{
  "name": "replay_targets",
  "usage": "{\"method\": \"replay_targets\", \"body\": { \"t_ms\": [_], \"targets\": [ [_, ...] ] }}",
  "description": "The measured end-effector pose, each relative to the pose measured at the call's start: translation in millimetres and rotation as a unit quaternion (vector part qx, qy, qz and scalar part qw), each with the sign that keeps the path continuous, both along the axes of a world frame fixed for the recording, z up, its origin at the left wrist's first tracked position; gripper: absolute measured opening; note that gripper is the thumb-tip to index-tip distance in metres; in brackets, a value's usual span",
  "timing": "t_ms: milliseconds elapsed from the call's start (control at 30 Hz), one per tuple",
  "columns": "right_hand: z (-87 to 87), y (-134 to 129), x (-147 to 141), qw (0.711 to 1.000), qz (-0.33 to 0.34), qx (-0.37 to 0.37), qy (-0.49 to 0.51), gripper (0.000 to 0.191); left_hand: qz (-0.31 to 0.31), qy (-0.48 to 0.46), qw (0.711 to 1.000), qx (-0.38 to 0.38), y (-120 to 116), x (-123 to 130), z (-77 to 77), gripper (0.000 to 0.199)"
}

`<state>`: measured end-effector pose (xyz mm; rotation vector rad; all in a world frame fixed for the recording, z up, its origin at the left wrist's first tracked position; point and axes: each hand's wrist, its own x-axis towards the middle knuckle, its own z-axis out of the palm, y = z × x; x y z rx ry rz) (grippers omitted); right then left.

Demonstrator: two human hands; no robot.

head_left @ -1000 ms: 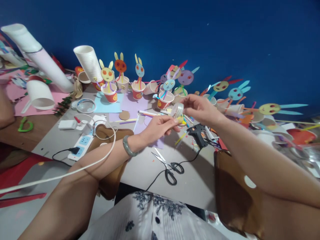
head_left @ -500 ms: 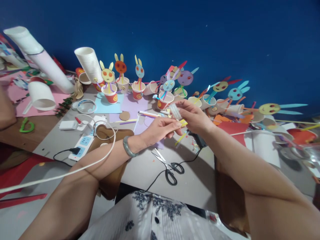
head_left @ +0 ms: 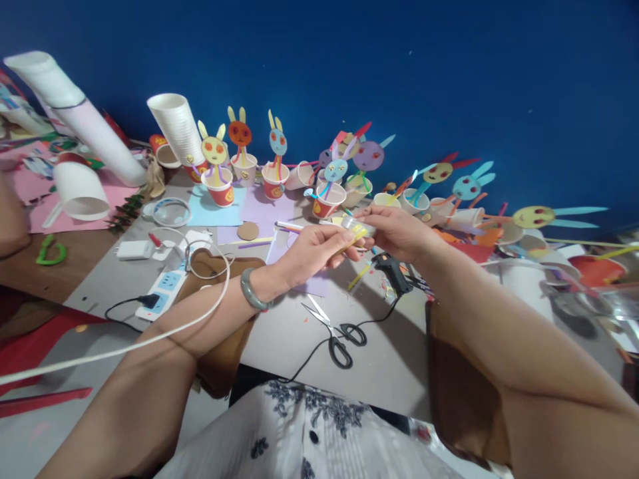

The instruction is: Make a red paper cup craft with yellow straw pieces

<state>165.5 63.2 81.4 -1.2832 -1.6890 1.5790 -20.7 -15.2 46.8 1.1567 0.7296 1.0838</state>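
Note:
My left hand [head_left: 315, 256], with a green bangle at the wrist, is closed on a small yellow piece of paper [head_left: 358, 232]. My right hand [head_left: 399, 231] grips a small translucent whitish object [head_left: 352, 225], whose kind I cannot make out. Both hands meet above the table, with the whitish object against the yellow paper. Below them lie open scissors [head_left: 334, 332] with black handles. A black glue gun [head_left: 393, 271] rests just under my right hand. Behind the hands stands a red paper cup [head_left: 328, 199] with a blue paper rabbit [head_left: 336, 170] in it.
More rabbit figures in paper cups [head_left: 219, 186] line the blue wall. At left are a stack of white cups [head_left: 174, 126], a power strip [head_left: 162, 293] and a white cable [head_left: 200, 313] crossing my left forearm. Another person's arm [head_left: 12, 216] shows at the left edge.
My right hand has lowered and tipped the whitish object onto the yellow paper in my left hand. More of the glue gun now shows.

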Motion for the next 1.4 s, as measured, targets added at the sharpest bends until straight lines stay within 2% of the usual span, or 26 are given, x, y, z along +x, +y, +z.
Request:
{"method": "replay_targets", "body": {
  "t_ms": [100,200,300,600,767,933,1000,1067,1100,1133,1200,1233,1300,1333,1400],
  "targets": [
    [-5.8,-2,3,0.997,-0.036,-0.054,0.046,0.028,0.034,0.0,0.999,-0.005,1,-1,4.2,0.036],
    [-10.5,-4,3,0.994,-0.07,-0.066,0.059,0.026,0.074,-0.005,0.997,-0.03,2,-1,7.8,0.028],
    [-11.9,-6,3,0.993,-0.071,-0.07,0.059,0.022,0.103,-0.017,0.994,-0.04,3,0,8.2,0.025],
    [-11.1,-12,2,0.993,-0.041,-0.101,0.05,0.026,0.133,-0.036,0.99,-0.036,10,2,-3.5,0.026],
    [-11.4,-14,0,0.99,-0.036,-0.123,0.055,0.024,0.129,-0.035,0.99,-0.055,9,2,0.4,0.024],
    [-24.4,-19,1,0.988,-0.027,-0.134,0.073,0.028,0.12,-0.034,0.99,-0.071,8,1,5.0,0.022],
    [-31.4,-24,6,0.989,-0.044,-0.13,0.054,0.035,0.118,-0.027,0.99,-0.07,9,1,5.0,0.023],
    [-36.6,-33,13,0.994,-0.044,-0.095,-0.008,0.041,0.115,-0.022,0.991,-0.071,10,0,4.3,0.023],
    [-38.2,-40,17,0.996,-0.027,-0.058,-0.058,0.042,0.113,-0.021,0.991,-0.074,11,-1,3.8,0.023],
    [-39.1,-49,22,0.992,0.019,-0.013,-0.126,0.04,0.11,-0.02,0.991,-0.076,12,-1,3.3,0.024],
    [-39.9,-70,29,0.95,0.159,0.072,-0.26,0.035,0.102,-0.019,0.991,-0.079,13,-2,2.6,0.023],
    [-40.2,-82,32,0.91,0.225,0.115,-0.328,0.029,0.096,-0.016,0.992,-0.079,13,-3,2.5,0.023],
    [-41.8,-107,34,0.831,0.267,0.171,-0.457,0.02,0.078,-0.004,0.994,-0.074,12,-4,2.7,0.022],
    [-43.3,-119,34,0.812,0.277,0.183,-0.48,0.018,0.067,0.003,0.995,-0.07,12,-5,2.8,0.023],
    [-47.5,-139,31,0.793,0.289,0.205,-0.495,0.022,0.043,0.016,0.997,-0.068,11,-6,2.5,0.025]
  ]
}}
